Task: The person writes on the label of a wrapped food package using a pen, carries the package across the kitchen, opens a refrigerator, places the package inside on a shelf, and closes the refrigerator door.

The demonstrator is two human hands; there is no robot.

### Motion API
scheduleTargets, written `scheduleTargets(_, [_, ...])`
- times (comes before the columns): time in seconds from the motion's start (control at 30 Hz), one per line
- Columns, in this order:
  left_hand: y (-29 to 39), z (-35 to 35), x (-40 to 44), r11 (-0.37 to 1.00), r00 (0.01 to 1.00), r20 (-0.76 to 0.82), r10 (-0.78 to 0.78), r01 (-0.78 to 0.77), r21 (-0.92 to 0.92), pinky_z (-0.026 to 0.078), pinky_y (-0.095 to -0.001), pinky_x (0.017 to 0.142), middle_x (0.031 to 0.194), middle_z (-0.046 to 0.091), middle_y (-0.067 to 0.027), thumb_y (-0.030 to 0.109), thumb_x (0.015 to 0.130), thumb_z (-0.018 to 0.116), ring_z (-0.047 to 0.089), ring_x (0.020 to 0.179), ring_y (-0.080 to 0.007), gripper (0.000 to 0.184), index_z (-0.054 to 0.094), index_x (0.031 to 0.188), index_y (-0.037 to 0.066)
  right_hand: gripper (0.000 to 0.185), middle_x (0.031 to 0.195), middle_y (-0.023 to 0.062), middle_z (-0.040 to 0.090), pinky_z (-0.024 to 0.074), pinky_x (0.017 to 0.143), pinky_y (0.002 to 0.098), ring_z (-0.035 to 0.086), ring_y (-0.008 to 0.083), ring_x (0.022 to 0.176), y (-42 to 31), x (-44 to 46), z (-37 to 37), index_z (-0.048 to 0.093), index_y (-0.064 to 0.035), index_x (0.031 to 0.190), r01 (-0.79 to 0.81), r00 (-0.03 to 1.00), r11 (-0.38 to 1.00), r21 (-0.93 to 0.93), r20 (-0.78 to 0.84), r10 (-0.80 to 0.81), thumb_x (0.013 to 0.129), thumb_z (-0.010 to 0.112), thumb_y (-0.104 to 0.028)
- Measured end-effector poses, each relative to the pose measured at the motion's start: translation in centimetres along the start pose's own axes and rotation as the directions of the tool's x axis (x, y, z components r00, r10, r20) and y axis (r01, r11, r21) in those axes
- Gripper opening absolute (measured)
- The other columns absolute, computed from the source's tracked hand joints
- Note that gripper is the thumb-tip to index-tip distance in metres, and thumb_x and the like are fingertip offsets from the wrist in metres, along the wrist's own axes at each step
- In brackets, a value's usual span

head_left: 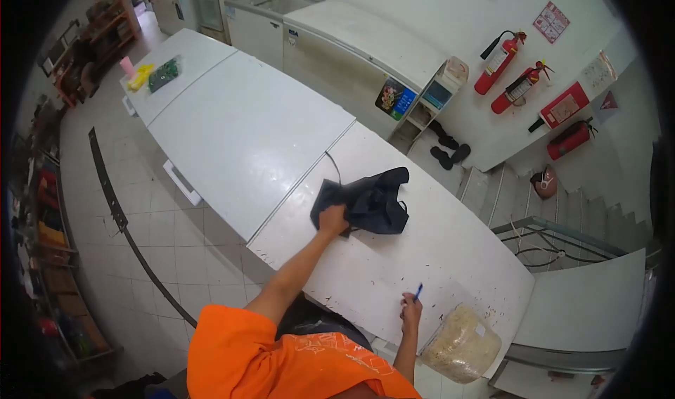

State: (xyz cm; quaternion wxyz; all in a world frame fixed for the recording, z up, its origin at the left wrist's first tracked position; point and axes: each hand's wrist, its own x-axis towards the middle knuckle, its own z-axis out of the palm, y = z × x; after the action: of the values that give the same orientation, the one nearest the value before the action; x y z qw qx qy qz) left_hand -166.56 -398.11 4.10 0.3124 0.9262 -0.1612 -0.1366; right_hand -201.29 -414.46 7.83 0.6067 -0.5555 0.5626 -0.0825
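A dark navy cloth bag (376, 201) lies crumpled on the white table (365, 258). My left hand (334, 220) is closed on the left part of the bag, its fingers partly hidden in the folds. Near the front edge, my right hand (410, 311) holds a blue pen (419, 291), its upper end sticking up past the fingers. Just right of that hand, a clear plastic-wrapped bundle of pale brown material (464, 343) rests at the table's corner.
Joined white surfaces (242, 132) run to the upper left, with a green pack (165, 74) and yellow item (140, 78) at the far end. Beyond the table are a chest freezer (365, 40), fire extinguishers (498, 65), black shoes (450, 154) and stairs with a railing (562, 232).
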Motion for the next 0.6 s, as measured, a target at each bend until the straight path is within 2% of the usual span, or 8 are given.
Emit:
scheduleTargets(0.1, [-5.5, -5.7, 2.9, 0.987, 0.974, -0.183, -0.13, 0.11, -0.115, 0.052, -0.0515, 0.08, 0.094, 0.07, -0.0207, 0.007, 0.073, 0.061, 0.065, 0.094, -0.0423, 0.035, 0.067, 0.106, 0.011, 0.017, 0.067, -0.0025, 0.052, 0.0275, 0.037, 0.0231, 0.039, 0.0053, 0.044, -0.5, 1.6, 9.3, 0.064, -0.0094, 0.09, 0.154, 0.976, 0.98, -0.124, 0.177, -0.131, 0.092, 0.064, -0.026])
scheduleTargets(0.17, [-13.2, -8.3, 6.4, 0.956, 0.841, -0.477, -0.254, 0.143, -0.256, 0.049, -0.0485, 0.088, 0.105, 0.067, -0.0215, 0.007, 0.081, 0.052, 0.063, 0.102, -0.0409, 0.032, 0.063, 0.111, 0.006, 0.019, 0.065, -0.004, 0.05, 0.03, 0.041, 0.0234, 0.04, 0.0052, 0.047, -2.4, 1.3, 17.1, 0.062, -0.01, 0.089, 0.181, 0.941, 0.97, -0.162, 0.316, -0.122, 0.092, 0.065, -0.028])
scheduleTargets(0.2, [-15.7, -12.4, 7.2, 0.896, 0.819, -0.4, -0.411, 0.282, -0.344, 0.048, -0.0474, 0.089, 0.11, 0.066, -0.0203, 0.007, 0.083, 0.049, 0.062, 0.104, -0.0398, 0.033, 0.061, 0.113, 0.005, 0.021, 0.064, -0.0041, 0.049, 0.0319, 0.042, 0.0242, 0.041, 0.0057, 0.05, -3.6, 0.9, 21.0, 0.063, -0.009, 0.091, 0.214, 0.902, 0.958, -0.188, 0.415, -0.12, 0.093, 0.064, -0.03])
scheduleTargets(0.27, [-23.6, -17.1, 9.1, 0.946, 0.695, -0.644, -0.319, 0.198, -0.255, 0.048, -0.0462, 0.086, 0.102, 0.068, -0.0194, 0.01, 0.081, 0.053, 0.063, 0.099, -0.0404, 0.03, 0.062, 0.109, 0.004, 0.024, 0.063, -0.0034, 0.049, 0.0338, 0.045, 0.026, 0.042, 0.0077, 0.051, -4.6, 1.3, 28.5, 0.064, -0.0077, 0.094, 0.317, 0.827, 0.928, -0.193, 0.536, -0.171, 0.095, 0.062, -0.031])
scheduleTargets(0.4, [-35.2, -26.5, 11.0, 0.943, 0.865, -0.42, -0.274, 0.155, -0.296, 0.052, -0.0403, 0.084, 0.095, 0.07, -0.0151, 0.015, 0.078, 0.071, 0.067, 0.091, -0.034, 0.039, 0.064, 0.113, 0.002, 0.023, 0.072, 0.0029, 0.059, 0.0443, 0.051, 0.0297, 0.055, 0.0126, 0.058, -8.0, 2.4, 42.8, 0.062, -0.0062, 0.104, 0.295, 0.754, 0.942, -0.162, 0.645, -0.125, 0.094, 0.06, -0.027])
scheduleTargets(0.47, [-34.2, -28.9, 9.2, 0.976, 0.826, -0.561, -0.059, -0.071, -0.207, 0.052, -0.0385, 0.085, 0.101, 0.07, -0.0134, 0.012, 0.082, 0.071, 0.067, 0.093, -0.0301, 0.039, 0.063, 0.119, 0.001, 0.026, 0.074, 0.0051, 0.062, 0.0462, 0.054, 0.0294, 0.058, 0.0143, 0.06, -9.0, 2.9, 47.6, 0.061, -0.0054, 0.112, 0.295, 0.76, 0.945, -0.144, 0.635, -0.14, 0.094, 0.059, -0.024])
scheduleTargets(0.53, [-33.3, -29.2, 7.3, 0.98, 0.635, -0.749, 0.188, -0.065, 0.19, 0.052, -0.0367, 0.084, 0.106, 0.069, -0.0134, 0.011, 0.088, 0.067, 0.066, 0.093, -0.0275, 0.037, 0.062, 0.122, 0.0, 0.035, 0.093, 0.0126, 0.069, 0.0539, 0.073, 0.0342, 0.067, 0.0227, 0.083, -10.2, 2.2, 49.6, 0.058, -0.0026, 0.121, 0.516, 0.796, 0.83, -0.212, 0.476, -0.373, 0.091, 0.061, -0.02])
scheduleTargets(0.6, [-30.0, -27.5, 3.8, 0.984, 0.647, -0.761, 0.053, -0.165, -0.071, 0.052, -0.0353, 0.084, 0.106, 0.068, -0.0139, 0.012, 0.093, 0.064, 0.066, 0.094, -0.0272, 0.03, 0.062, 0.121, 0.001, 0.038, 0.102, 0.0144, 0.069, 0.0528, 0.082, 0.0363, 0.066, 0.0255, 0.093, -10.1, 2.3, 47.7, 0.056, -0.0024, 0.125, 0.619, 0.723, 0.773, -0.138, 0.486, -0.492, 0.091, 0.062, -0.019])
